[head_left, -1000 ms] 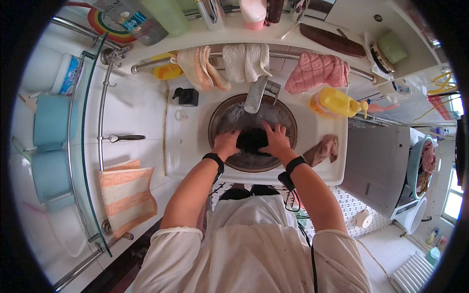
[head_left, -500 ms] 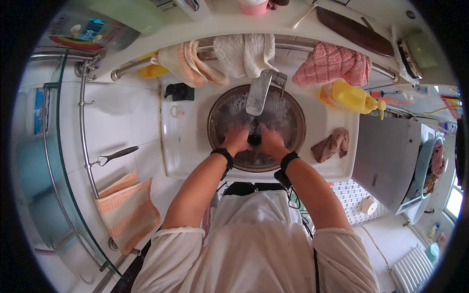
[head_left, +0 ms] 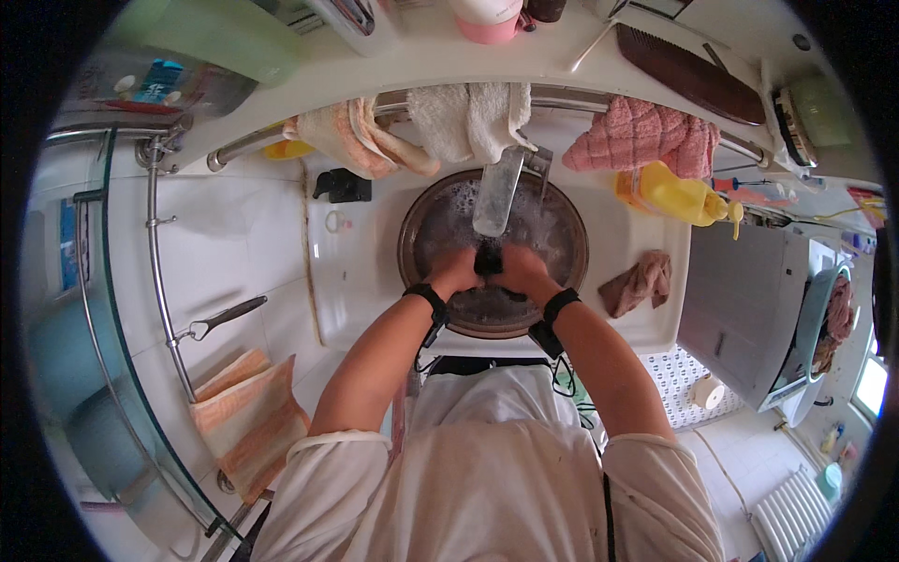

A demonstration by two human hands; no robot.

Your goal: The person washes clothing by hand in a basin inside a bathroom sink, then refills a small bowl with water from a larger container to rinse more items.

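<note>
My left hand [head_left: 453, 271] and my right hand [head_left: 521, 268] are close together inside a round brown basin [head_left: 578, 220], which stands in a white sink [head_left: 365, 300]. Between them is a small black item [head_left: 488, 255], seemingly gripped by both; its kind cannot be made out. Fingers of both hands curl inward, partly hidden by the hands' own backs and the water. Just above the black item hangs a wide metal faucet [head_left: 497, 194]. Murky, bubbly water [head_left: 487, 311] fills the basin. A black band circles each wrist.
Over a rail behind the sink hang a peach towel [head_left: 351, 140], a white towel [head_left: 468, 122] and a pink towel [head_left: 641, 139]. On the sink's right are a yellow pump bottle [head_left: 674, 194] and a brown cloth [head_left: 639, 283]. A black object [head_left: 344, 185] sits at left. A shelf [head_left: 562, 66] runs above.
The view has tilted slightly, so the shelf and sink sit lower. My hands stay in the basin, and more of the black item shows between them.
</note>
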